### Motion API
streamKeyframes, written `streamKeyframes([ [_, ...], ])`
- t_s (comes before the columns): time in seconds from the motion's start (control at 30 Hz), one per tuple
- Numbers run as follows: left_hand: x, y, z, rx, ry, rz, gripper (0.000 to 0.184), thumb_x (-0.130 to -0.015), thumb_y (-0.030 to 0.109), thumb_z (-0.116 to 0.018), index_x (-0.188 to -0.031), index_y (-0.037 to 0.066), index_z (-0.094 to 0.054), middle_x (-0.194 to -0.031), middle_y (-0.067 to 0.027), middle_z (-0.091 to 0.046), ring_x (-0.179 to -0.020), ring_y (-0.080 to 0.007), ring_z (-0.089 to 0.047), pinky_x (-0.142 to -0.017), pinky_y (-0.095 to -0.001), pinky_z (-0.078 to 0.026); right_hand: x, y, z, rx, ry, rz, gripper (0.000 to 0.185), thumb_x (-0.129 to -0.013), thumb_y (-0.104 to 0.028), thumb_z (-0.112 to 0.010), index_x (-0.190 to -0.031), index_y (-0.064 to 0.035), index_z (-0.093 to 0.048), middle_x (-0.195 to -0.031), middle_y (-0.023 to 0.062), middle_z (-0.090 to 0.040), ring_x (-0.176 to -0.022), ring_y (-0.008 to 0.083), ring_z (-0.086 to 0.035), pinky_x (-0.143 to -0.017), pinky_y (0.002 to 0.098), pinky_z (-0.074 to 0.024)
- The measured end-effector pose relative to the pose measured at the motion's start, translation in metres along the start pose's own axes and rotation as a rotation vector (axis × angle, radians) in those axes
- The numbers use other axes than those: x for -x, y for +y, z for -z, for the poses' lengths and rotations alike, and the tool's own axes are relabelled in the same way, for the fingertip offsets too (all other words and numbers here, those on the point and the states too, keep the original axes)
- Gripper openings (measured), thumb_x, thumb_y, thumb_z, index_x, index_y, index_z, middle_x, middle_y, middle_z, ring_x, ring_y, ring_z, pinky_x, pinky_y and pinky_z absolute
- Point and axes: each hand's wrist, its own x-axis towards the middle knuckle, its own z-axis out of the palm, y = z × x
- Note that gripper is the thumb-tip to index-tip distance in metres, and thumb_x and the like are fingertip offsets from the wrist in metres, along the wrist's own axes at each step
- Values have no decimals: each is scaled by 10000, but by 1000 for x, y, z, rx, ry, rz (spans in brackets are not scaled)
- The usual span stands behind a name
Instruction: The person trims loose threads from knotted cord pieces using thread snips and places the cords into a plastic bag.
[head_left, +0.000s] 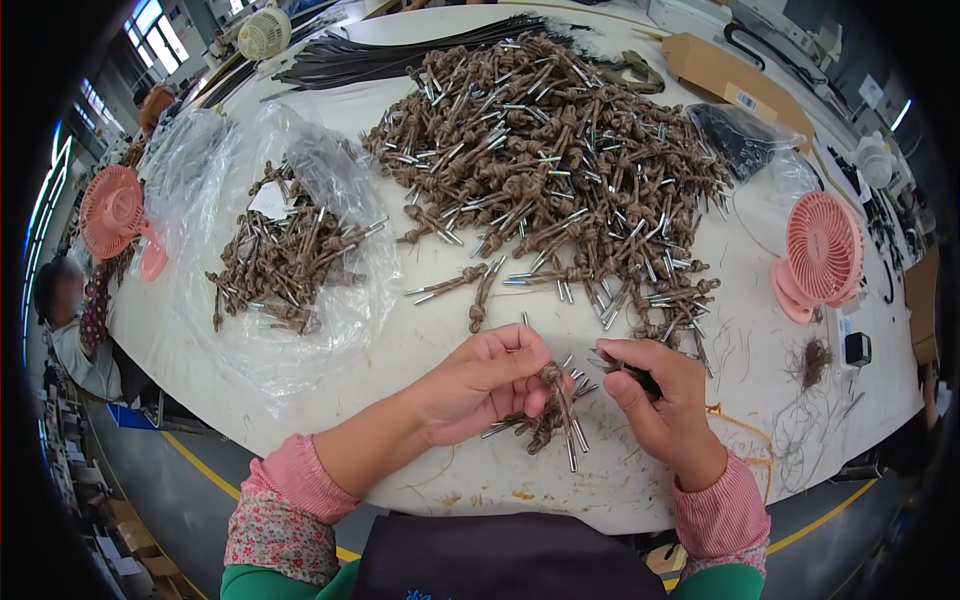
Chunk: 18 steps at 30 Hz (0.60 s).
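Observation:
My left hand [485,388] pinches a knotted brown cord [563,400] between thumb and fingers, its metal-tipped ends hanging down to the right. Just right of it, my right hand [662,400] is closed around small dark thread snips [604,364], whose pointed tips face the cord without touching it. The palm and fingers hide most of the snips. Below the left fingers, a few more knotted cords [540,432] lie on the white table [440,480]. Beyond both hands spreads a large heap of the same cords [560,160].
At the left, a clear plastic bag [330,350] lies under a smaller cord pile [285,255]. Pink fans stand left [112,212] and right [822,250]. Thread scraps [815,365] litter the right side. A cardboard piece [735,85] lies at the back. Another person [80,330] sits far left.

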Motion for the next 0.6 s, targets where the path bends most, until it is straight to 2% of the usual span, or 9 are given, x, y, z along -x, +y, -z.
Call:
streamKeyframes([
  [0.07,-2,-1,-1,26,83,-105,110,-973,203,-547,-970,93,-545,-973,-134,-651,-725,-129,-603,-687,-250,-508,-1,-1,1,7,-21,12,237,-825,-114,-700,-1058,-83,-671,-719,55,-636,-570,175,-589,-522,276,-442],
  [0.17,-2,-2,3,-10,76,-148,75,-972,172,-545,-975,97,-544,-977,-115,-654,-747,-129,-612,-696,-255,-522,-2,-2,2,19,-28,39,257,-810,-133,-714,-1060,-93,-672,-688,41,-608,-545,182,-568,-500,284,-425],
  [0.23,-2,-3,3,-4,67,-143,69,-969,164,-549,-977,96,-543,-977,-107,-655,-752,-130,-616,-696,-253,-525,-4,-4,4,192,-125,145,277,-789,-156,-729,-1056,-107,-677,-633,24,-553,-504,186,-525,-471,300,-396],
  [0.33,-2,-6,2,3,63,-151,62,-963,151,-558,-974,92,-542,-973,-91,-657,-756,-132,-622,-697,-248,-530,-4,-5,-1,232,-99,193,303,-771,-173,-739,-1063,-120,-677,-598,14,-503,-481,183,-490,-453,314,-370],
  [0.43,-2,-6,1,0,78,-166,62,-959,146,-565,-963,89,-542,-962,-83,-656,-750,-135,-625,-695,-246,-533,-4,-7,-2,246,-110,198,305,-751,-95,-727,-1051,-96,-674,-610,29,-545,-491,180,-507,-458,305,-373],
  [0.6,-2,-7,0,-22,99,-140,74,-951,150,-579,-947,85,-542,-943,-76,-652,-736,-134,-623,-682,-246,-531,-4,-7,-4,347,-89,275,329,-745,-119,-738,-1066,-107,-666,-596,11,-507,-482,174,-491,-448,312,-363],
])
